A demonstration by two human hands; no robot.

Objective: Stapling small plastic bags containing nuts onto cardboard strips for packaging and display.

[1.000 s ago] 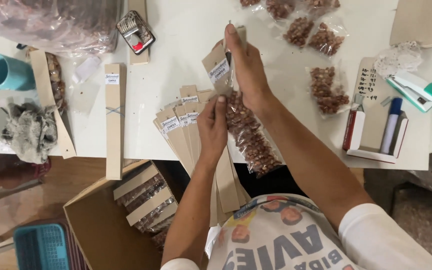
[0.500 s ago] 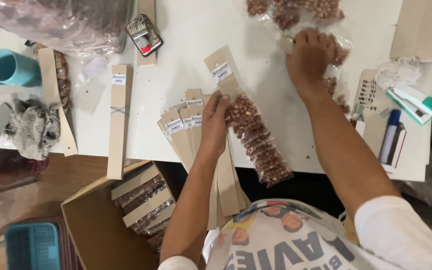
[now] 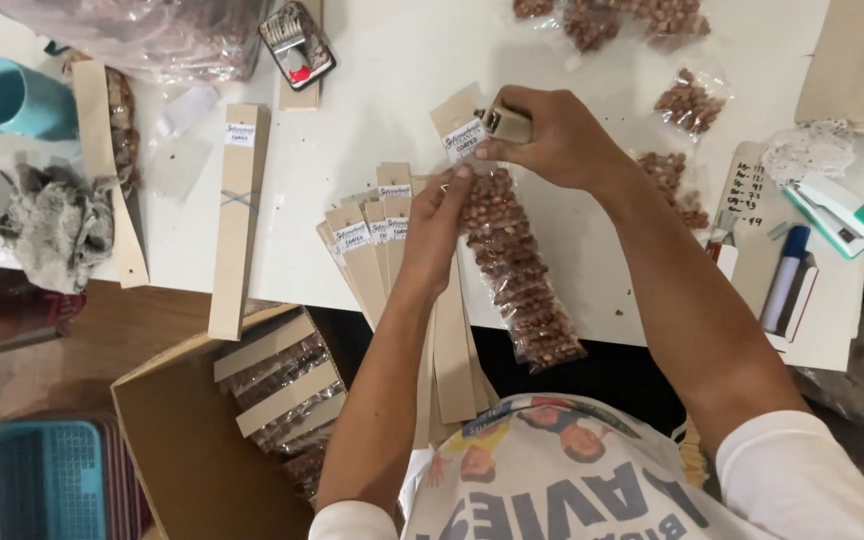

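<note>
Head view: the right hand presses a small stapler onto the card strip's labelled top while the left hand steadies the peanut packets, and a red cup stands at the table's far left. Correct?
Not quite. In the head view the cup is light blue, not red. The right hand, stapler, card strip, left hand and peanut packets are as stated.

A long clear bag of brown nuts (image 3: 517, 270) lies mid-worktop, topped by a tan card with a white label (image 3: 464, 140). Left, fanned tan cards (image 3: 372, 250) carry white labels. Small nut bags (image 3: 687, 100) lie farther right.

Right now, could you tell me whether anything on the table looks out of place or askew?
Mostly tidy. The long peanut strip under the left hand hangs over the table edge, and the fanned cardboard strips overhang it too. A few loose crumbs lie nearby.
</note>
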